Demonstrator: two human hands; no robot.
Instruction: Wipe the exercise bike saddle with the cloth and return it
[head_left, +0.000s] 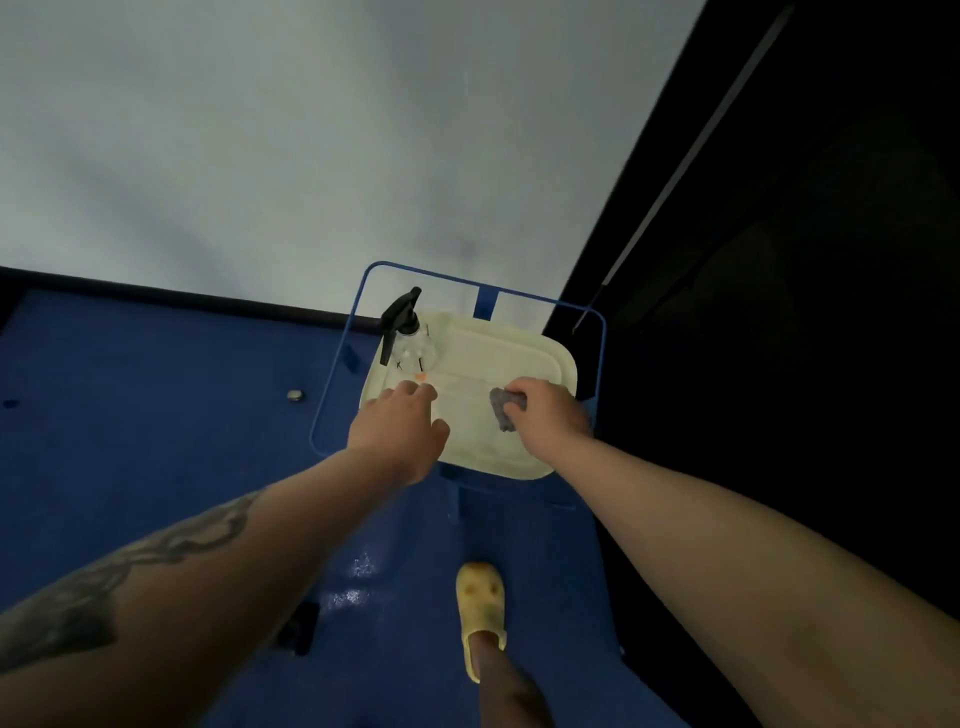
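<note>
A small grey cloth (503, 410) is bunched in my right hand (548, 413), just above the right half of a cream tray (519, 353). My left hand (402, 431) hovers over the tray's left front part with fingers spread and nothing in it. The tray rests on a blue wire-frame stand (332, 384). The exercise bike saddle is not in view.
A clear spray bottle (410, 343) with a black trigger head stands at the tray's back left corner. Blue floor mat (156, 415) lies below, a white wall behind, a dark area to the right. My yellow clog (480, 608) stands on the mat near the stand.
</note>
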